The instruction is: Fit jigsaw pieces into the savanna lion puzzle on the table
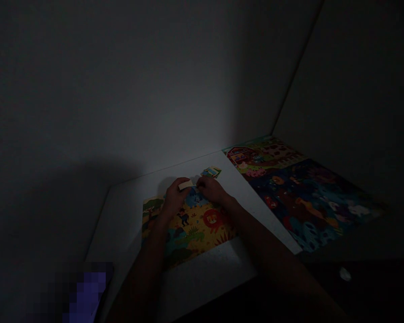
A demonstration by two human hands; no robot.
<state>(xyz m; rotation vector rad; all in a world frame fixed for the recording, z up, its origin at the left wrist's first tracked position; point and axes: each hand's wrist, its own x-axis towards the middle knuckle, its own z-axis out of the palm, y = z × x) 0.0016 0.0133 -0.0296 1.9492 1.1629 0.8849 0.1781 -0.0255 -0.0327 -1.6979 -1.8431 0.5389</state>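
Your left hand is closed around a pale, flat cardboard piece, pinching it at the fingertips with its blank side showing. Your right hand is curled just beside that piece, low over the board; the light is too dim to tell whether it grips anything. Both hands hover over a bright yellow jungle jigsaw, with a red-maned lion and a small dark figure printed on it, and your forearms lie across its near side, blocking part of it from view. Just beyond your right hand sits a small cluster of multicoloured puzzle pieces on the white tabletop. To the right lies a larger farm-and-ocean puzzle, with a red barn scene joined to a dark blue undersea scene. A grey wall rises behind the table. A blurred purple object sits at the lower left, and a small white scrap lies on the dark area at the lower right.
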